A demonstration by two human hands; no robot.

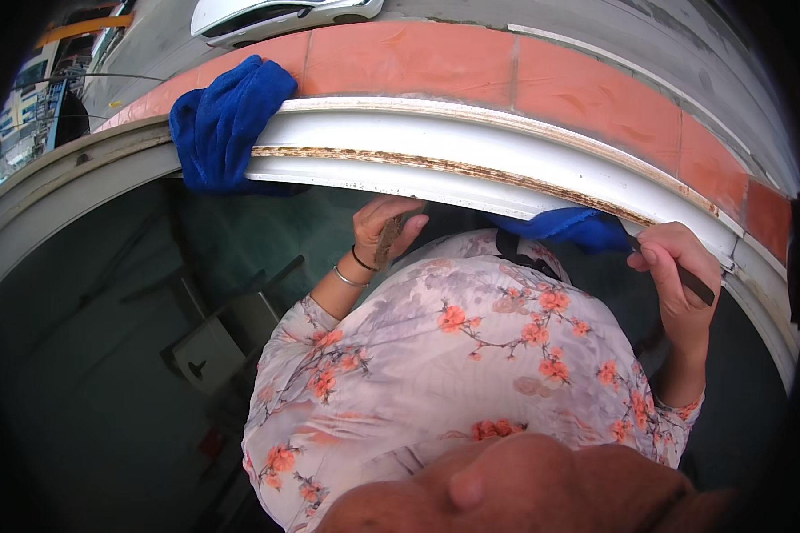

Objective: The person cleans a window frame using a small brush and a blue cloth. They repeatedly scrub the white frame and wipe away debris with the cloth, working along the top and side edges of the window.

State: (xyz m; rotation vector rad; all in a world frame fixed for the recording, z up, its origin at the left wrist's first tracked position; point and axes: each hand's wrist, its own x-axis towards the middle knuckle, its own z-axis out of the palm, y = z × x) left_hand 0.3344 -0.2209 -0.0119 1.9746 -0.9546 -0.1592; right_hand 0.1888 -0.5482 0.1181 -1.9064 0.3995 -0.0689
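Note:
My right hand [683, 280] grips the dark, flat handle [696, 286] of a tool over the right part of the window frame. A blue cloth [570, 225] lies against the tool's far end, which I cannot make out; whether it is wrapped around it is unclear. Below the inner edge of the white window sill [400, 130], my left hand [373, 230] curls around a rough brown strip [388, 241], its material unclear. Rust and dirt coat the sill's raised track [440, 172]. Another blue cloth [230, 123] drapes over the sill to the left.
Reddish tiles [413, 63] form the outer ledge. Beyond it, a white car [273, 20] stands on the grey street. In the dim room at lower left is a pale piece of furniture [207, 353]. The frame [67, 170] curves along the left.

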